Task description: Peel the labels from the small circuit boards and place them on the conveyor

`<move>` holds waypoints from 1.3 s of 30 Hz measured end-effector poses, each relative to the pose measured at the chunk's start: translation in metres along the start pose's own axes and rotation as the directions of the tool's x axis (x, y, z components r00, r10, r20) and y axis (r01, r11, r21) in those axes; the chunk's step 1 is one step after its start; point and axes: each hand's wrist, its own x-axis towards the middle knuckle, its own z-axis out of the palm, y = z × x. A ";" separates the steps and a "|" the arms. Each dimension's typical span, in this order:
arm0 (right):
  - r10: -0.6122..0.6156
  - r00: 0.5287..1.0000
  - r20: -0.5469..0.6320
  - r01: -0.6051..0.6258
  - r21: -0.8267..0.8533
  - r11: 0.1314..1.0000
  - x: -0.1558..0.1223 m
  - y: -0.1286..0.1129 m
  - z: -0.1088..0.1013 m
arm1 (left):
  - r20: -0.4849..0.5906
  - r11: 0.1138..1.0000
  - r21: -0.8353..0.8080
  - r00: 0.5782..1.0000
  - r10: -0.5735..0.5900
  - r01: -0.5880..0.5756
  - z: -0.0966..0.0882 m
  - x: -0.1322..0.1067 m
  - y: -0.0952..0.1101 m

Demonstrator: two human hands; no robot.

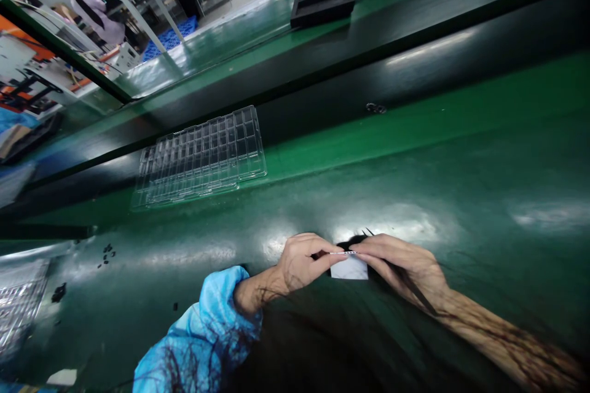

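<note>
The bare left hand (302, 263) and right hand (408, 260), equally near, pinch opposite ends of a thin white dark-flecked strip (345, 252), long axis between them, toward the near edge of the glossy green table (465, 196).

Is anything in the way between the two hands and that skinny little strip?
Nothing visible is. The left hand and the right hand each pinch the thin strip directly, from opposite sides. A white piece shows just below it in the picture, not between it and either hand.
</note>
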 end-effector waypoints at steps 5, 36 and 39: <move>0.018 1.000 0.016 -0.019 0.033 0.999 -0.002 0.002 0.001 | 0.057 0.998 0.038 0.998 0.041 -0.043 -0.003 -0.001 0.004; 0.162 0.986 0.047 -0.166 0.089 0.982 0.000 -0.005 -0.001 | 0.072 0.967 -0.057 0.967 -0.242 0.247 -0.004 0.000 0.016; 0.224 0.972 0.070 -0.230 0.105 0.967 -0.006 0.002 -0.002 | 0.090 0.954 -0.055 0.953 -0.288 0.293 -0.005 0.000 0.017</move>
